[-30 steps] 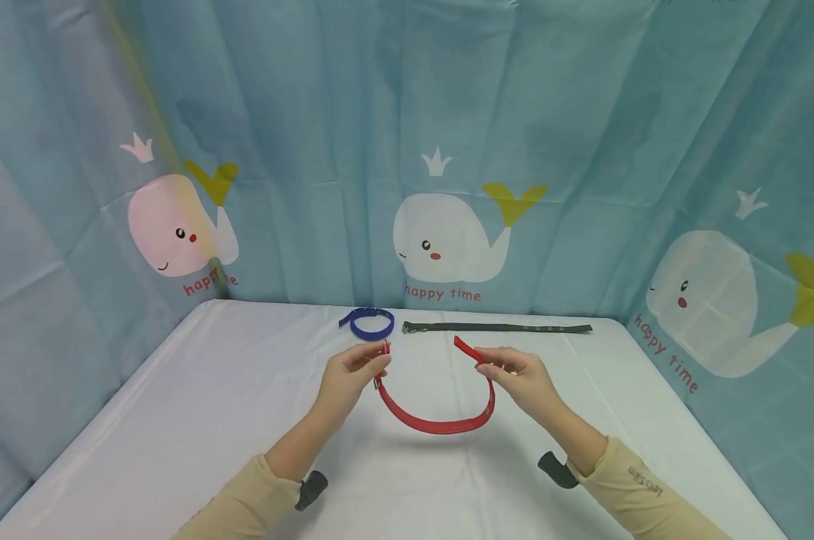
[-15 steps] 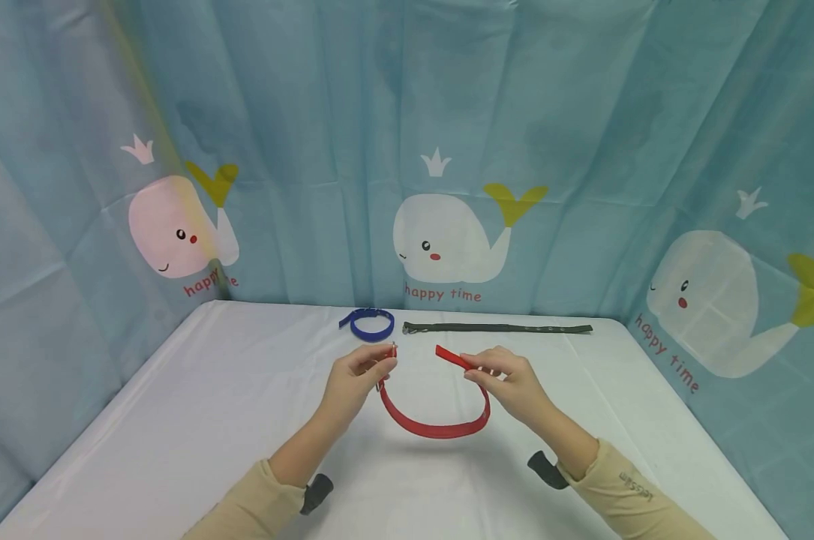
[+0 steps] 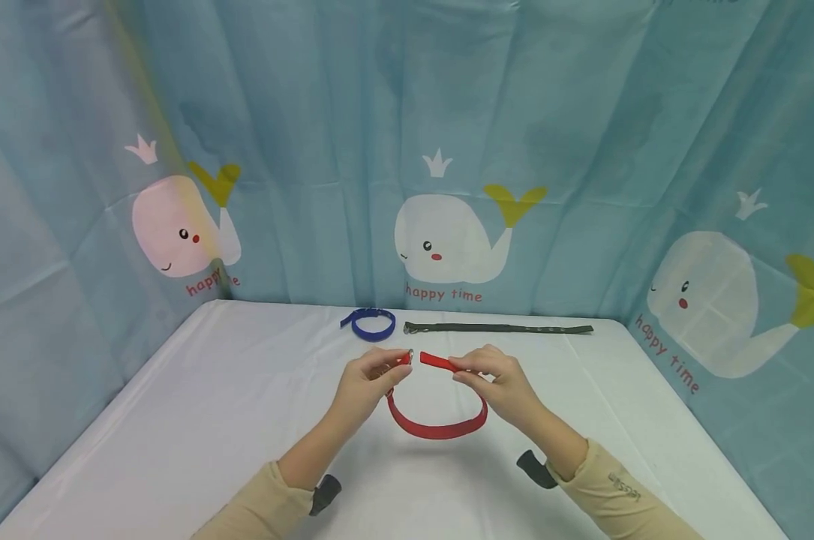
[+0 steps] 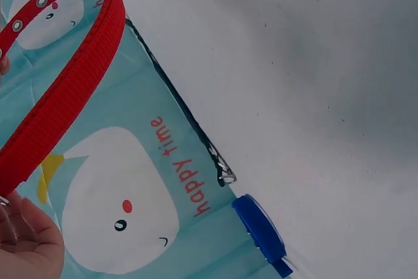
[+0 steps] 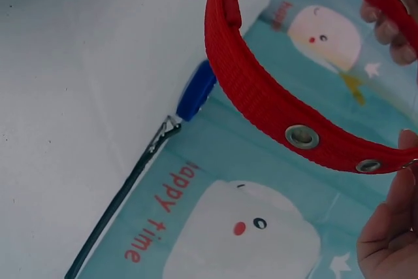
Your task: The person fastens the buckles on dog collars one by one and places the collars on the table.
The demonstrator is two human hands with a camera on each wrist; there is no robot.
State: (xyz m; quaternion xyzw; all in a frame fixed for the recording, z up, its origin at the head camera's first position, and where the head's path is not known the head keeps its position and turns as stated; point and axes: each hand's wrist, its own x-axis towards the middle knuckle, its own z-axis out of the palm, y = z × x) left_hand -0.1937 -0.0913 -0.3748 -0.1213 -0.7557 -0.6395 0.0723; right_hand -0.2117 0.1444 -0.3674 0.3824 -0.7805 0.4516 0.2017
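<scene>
Left hand [image 3: 369, 381] pinching red collar [image 3: 437, 429] buckle end, right hand [image 3: 497, 379] pinching tip

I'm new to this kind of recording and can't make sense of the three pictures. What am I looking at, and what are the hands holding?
No machine here: a person works with bare hands. The wide picture comes from a camera on their head; the two close ones come from cameras on each wrist, hence the odd angles. The left hand pinches the buckle end of a red collar, and the right hand pinches its free, holed end; the strap hangs in a loop between them, ends nearly meeting. On the white table, at the back, lie a blue collar fastened in a ring and a dark collar laid out straight. Whale-printed curtains surround the table.
</scene>
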